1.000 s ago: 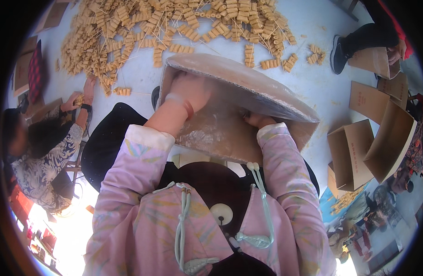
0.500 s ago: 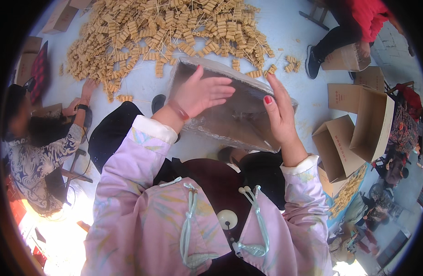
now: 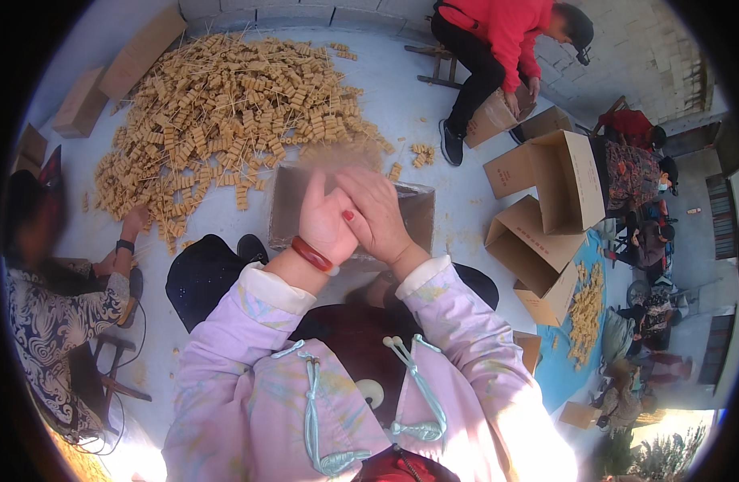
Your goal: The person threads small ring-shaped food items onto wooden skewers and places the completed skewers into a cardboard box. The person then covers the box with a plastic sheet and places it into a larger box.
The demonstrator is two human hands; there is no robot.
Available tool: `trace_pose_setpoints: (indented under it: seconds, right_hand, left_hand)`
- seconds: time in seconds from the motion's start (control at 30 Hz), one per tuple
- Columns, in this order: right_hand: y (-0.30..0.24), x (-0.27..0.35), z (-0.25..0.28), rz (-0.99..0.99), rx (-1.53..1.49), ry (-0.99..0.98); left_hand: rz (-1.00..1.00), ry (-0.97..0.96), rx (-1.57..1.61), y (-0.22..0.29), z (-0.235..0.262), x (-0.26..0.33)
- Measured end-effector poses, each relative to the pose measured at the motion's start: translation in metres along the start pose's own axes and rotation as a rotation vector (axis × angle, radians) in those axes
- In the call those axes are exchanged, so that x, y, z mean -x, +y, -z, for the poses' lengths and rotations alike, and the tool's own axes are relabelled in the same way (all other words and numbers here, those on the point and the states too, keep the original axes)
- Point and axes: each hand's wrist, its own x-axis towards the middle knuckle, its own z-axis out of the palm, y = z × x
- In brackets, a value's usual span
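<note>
My left hand (image 3: pixel 323 226), wearing a reddish-brown bangle, is raised over a cardboard box with its palm showing and its thumb stretched up. Against it lies my right hand (image 3: pixel 383 210), whose thumb with a red nail crosses the left palm. The right fingers reach up along the left hand; the fingertips run into a brownish blur, and no held thing can be made out. Under both hands stands the open cardboard box (image 3: pixel 417 218), partly hidden by them. Beyond it spreads a large heap of tan, spiral-cut pieces on thin sticks (image 3: pixel 225 120).
On the left a person in a patterned top (image 3: pixel 64 313) handles pieces at the heap's edge. A person in red (image 3: pixel 506 40) sits far right with a carton (image 3: pixel 498 116). Open cartons (image 3: pixel 538 241) stand at right, beside a blue sheet (image 3: pixel 566 377) bearing more tan pieces.
My hands, held apart over the box before, have come together and overlap. The view has shifted, showing more of the wall and the person in red.
</note>
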Motion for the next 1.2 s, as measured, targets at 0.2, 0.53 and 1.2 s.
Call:
trace_pose_setpoints:
  seconds: [0.2, 0.53, 1.2]
  right_hand:
    - [-0.018, 0.092, 0.168, -0.738, 0.0, -0.708]
    - [-0.131, 0.178, 0.188, -0.848, -0.214, -1.239]
    - [-0.156, 0.146, 0.173, -0.78, -0.155, -1.057]
  left_hand:
    - [-0.317, 0.139, -0.824, 0.138, 0.065, 0.013]
    - [-0.118, 0.248, -1.037, 0.103, 0.095, -0.017]
    - [-0.04, 0.112, -1.214, 0.08, 0.08, -0.014]
